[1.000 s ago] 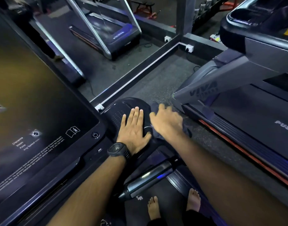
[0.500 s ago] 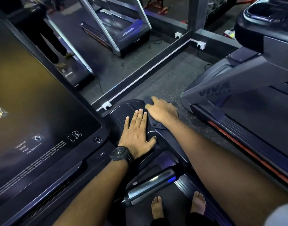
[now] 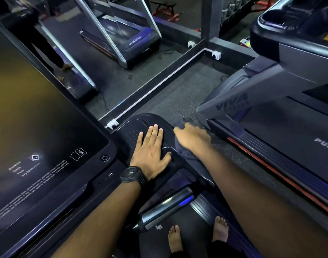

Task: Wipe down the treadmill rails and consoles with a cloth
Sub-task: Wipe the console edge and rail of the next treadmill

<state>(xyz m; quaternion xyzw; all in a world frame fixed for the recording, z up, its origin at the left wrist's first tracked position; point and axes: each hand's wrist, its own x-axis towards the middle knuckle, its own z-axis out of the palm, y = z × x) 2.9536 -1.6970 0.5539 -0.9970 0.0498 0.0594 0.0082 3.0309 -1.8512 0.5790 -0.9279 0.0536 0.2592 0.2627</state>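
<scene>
One dark cloth is bunched on the right edge of your treadmill's glossy black console wing. Your right hand lies on top of it. That hand is blurred, so you cannot tell whether its fingers curl round the cloth or only press it flat. A fold of cloth shows past the fingertips and another below the wrist.

Just beside it, your left hand rests palm down on the same wing. Its fingers are straight and close together, the thumb is spread toward the cloth, and it holds nothing. A black wristwatch sits on that wrist.

To the left of the wing, the big dark console screen fills the view, with small white icons and lines of text near its lower edge. Below your hands, a silver and black handrail grip points toward you. Under it, your bare feet stand on the belt.

On the right, well apart across a strip of speckled floor, a neighbouring treadmill stands, its grey upright marked VIVA. Two white wall sockets sit at the far corner.
</scene>
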